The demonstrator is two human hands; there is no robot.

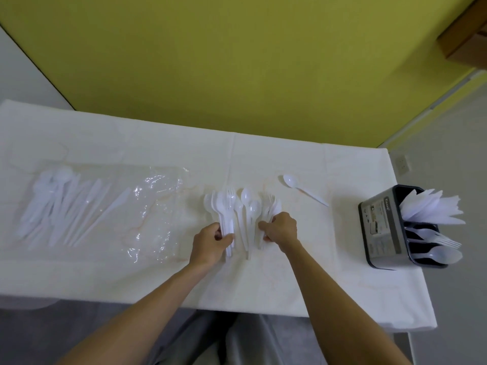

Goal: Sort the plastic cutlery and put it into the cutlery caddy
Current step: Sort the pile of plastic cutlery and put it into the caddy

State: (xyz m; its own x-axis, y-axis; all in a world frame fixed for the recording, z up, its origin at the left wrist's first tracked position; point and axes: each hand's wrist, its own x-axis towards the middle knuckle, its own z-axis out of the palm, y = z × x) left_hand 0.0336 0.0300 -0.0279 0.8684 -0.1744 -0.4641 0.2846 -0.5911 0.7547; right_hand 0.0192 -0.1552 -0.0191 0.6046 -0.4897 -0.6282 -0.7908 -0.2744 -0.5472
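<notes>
White plastic cutlery lies in the middle of a white-covered table (290,285). My left hand (210,243) grips the handles of a bunch of spoons and forks (220,204). My right hand (280,227) is closed on a bunch of forks (271,204). Between the two hands lie a few loose spoons (249,204). A single spoon (303,189) lies apart to the right. The grey cutlery caddy (379,227) stands at the table's right edge, holding white napkins (432,209), forks and spoons.
A clear plastic bag (155,206) at the left holds more white knives and spoons (66,206). A yellow-green wall rises behind the table. The table's front edge is near my legs, and the caddy sits close to the right edge.
</notes>
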